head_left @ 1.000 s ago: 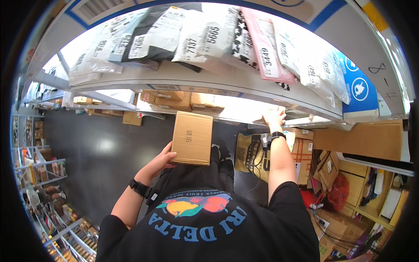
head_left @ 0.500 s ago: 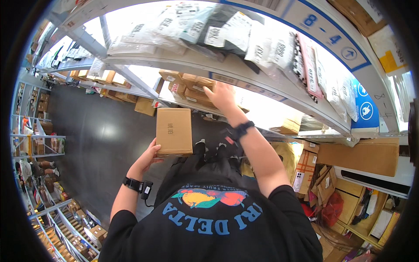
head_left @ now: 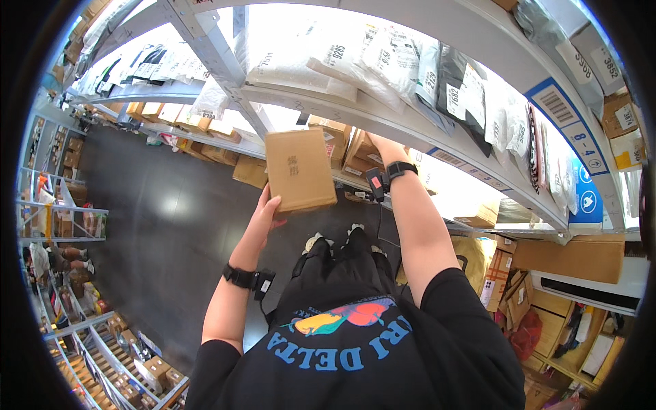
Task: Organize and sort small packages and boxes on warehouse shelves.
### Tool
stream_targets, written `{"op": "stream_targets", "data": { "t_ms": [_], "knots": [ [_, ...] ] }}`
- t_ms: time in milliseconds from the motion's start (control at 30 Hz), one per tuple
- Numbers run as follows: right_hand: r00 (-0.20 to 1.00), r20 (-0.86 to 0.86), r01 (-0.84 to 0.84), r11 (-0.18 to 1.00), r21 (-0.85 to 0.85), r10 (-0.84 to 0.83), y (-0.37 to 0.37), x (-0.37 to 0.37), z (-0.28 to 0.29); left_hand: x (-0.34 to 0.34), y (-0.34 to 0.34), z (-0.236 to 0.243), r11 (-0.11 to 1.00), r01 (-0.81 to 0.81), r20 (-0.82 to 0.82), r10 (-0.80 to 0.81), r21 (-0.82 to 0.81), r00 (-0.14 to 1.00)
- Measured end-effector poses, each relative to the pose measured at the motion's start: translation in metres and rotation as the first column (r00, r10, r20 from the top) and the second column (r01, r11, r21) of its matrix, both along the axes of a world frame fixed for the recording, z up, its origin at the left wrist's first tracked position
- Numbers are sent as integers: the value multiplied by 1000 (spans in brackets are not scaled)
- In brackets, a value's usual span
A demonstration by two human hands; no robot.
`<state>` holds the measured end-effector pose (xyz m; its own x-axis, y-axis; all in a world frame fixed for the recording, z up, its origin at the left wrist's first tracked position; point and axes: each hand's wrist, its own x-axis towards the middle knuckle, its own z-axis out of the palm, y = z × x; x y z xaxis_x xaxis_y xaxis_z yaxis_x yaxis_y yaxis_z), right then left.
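A brown cardboard box (head_left: 301,171) with small dark print on its face is in my left hand (head_left: 265,213). My left thumb and fingers grip its lower left corner, and the box is slightly tilted beside the shelf. My right hand (head_left: 387,146) reaches in under the upper shelf, at a brown carton (head_left: 361,153) on the lower level. The fingers of that hand are mostly hidden, so I cannot tell whether they grip the carton. Black bands with small dark devices are on both wrists.
White and dark plastic parcels (head_left: 389,58) line the upper shelf (head_left: 328,102), whose metal upright (head_left: 205,51) stands just left of them. More cartons sit low along the rack at left. Grey floor (head_left: 164,205) lies to my left; cartons and a red bag (head_left: 526,333) are at right.
The box in my left hand has moved right and up, closer to the shelf, and tilted. My right hand has gone deeper among the lower cartons. The view has shifted left along the rack.
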<state>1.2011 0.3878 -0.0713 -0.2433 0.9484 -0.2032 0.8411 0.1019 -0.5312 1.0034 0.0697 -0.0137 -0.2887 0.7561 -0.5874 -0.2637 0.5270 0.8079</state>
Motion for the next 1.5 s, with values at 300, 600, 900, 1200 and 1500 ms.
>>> {"op": "stream_targets", "data": {
  "t_ms": [300,600,900,1200,1500],
  "knots": [
    [994,99,21,975,221,-44,22,34,-39,-24,181,-43,987,-17,37,12,157,999],
    [993,113,1,992,-126,14,-36,30,-52,-89,233,-154,964,76,10,-81,253,997],
    [986,74,160,982,-100,-153,-6,33,-32,-70,240,-134,926,114,-604,138,359,785],
    [982,27,187,977,-100,-185,-10,34,-36,-84,250,-130,920,83,-577,168,383,800],
    [987,52,156,980,-119,-151,-27,36,-48,-79,247,-104,901,149,-590,134,406,796]
  ]
}}
